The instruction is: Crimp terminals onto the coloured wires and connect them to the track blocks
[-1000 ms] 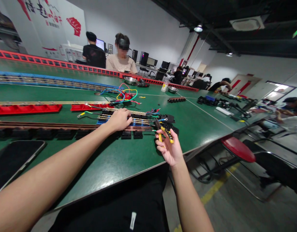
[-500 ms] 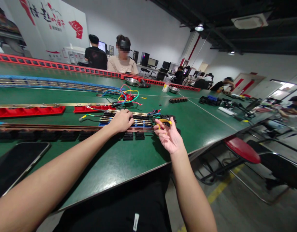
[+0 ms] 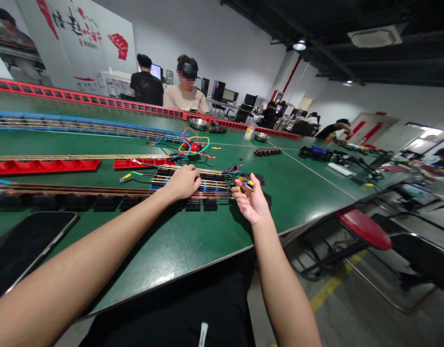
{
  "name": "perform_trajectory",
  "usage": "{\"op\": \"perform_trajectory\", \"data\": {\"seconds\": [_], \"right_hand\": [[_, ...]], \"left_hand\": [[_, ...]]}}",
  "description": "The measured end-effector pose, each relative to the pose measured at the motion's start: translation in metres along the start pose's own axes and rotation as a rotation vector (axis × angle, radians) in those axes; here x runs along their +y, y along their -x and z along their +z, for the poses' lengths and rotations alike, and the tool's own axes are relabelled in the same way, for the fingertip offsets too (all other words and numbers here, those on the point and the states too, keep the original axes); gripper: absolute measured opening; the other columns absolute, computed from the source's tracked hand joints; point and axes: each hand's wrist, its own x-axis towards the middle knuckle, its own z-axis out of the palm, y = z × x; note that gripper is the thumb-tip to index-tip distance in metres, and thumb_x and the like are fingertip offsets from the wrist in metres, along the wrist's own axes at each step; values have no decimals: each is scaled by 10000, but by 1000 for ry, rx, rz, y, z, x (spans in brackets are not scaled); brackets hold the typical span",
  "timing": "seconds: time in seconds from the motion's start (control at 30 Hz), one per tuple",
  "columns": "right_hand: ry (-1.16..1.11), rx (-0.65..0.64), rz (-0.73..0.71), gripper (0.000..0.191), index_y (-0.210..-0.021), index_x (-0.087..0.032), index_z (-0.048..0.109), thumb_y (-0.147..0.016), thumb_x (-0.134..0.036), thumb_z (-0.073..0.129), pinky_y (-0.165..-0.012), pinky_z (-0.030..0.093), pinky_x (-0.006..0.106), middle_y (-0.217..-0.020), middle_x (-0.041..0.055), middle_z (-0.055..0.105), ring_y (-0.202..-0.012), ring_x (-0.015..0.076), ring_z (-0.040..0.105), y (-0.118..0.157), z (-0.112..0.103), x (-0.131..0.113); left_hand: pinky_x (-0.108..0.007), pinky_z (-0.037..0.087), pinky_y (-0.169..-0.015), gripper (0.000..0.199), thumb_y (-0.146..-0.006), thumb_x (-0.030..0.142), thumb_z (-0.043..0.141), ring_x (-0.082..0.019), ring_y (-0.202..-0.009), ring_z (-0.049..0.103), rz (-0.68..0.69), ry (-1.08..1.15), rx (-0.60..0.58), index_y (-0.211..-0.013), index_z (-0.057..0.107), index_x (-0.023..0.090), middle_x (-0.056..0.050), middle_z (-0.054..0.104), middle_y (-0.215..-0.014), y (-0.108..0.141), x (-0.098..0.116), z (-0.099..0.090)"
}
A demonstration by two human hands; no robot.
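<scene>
My left hand (image 3: 186,182) is closed over a short rail section (image 3: 211,184), its fingers bent around the brass rods and the blue and black holders. In my right hand (image 3: 251,201) is a pair of yellow-handled pliers (image 3: 245,180), partly hidden by the fingers. The plier jaws are toward the right end of the rail section, but what they touch cannot be made out. Thin coloured wires (image 3: 232,169) stick out at that end. A green-yellow wire with a ring terminal (image 3: 125,178) extends to the left of the section.
Copper-coloured rails on black holders (image 3: 81,193) run left along the near side. A phone (image 3: 30,246) lies at front left. Behind are red holders (image 3: 63,166), a blue track (image 3: 81,123), looped wires (image 3: 196,144), metal bowls (image 3: 198,124) and a bottle (image 3: 249,130). A person (image 3: 186,94) sits opposite.
The pliers' yellow handles have turned in my right hand and its fingers have closed in more. My left hand stays on the rail section. The whole view has shifted slightly.
</scene>
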Motion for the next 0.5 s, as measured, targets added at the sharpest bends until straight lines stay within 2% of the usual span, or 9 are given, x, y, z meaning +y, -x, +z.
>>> {"op": "perform_trajectory", "data": {"seconds": [0.23,0.37,0.5], "right_hand": [[172,63,-55,350,-788,-170,567,-896,-503,579,-248,192,75,-568,-46,507,-319,-5,285,-4,-2,7],[388,103,-154,383,-821,-180,557,-781,-531,705,-232,147,83,-586,-68,517,-306,-13,276,-5,-3,14],[683,188,-312,480,-749,-195,501,-648,-561,794,-236,116,96,-547,-106,465,-289,-15,275,-5,-3,24]], "left_hand": [[-383,473,-940,332,-923,255,394,-263,-1044,592,8,-22,-2,-950,696,122,-134,646,-1037,0,0,0],[-382,475,-926,334,-925,254,387,-262,-1025,594,-4,-43,-12,-952,693,124,-134,643,-1019,0,1,-2],[-383,478,-897,331,-922,257,385,-267,-987,599,-5,-49,-25,-927,689,125,-134,642,-983,1,3,-5]]}}
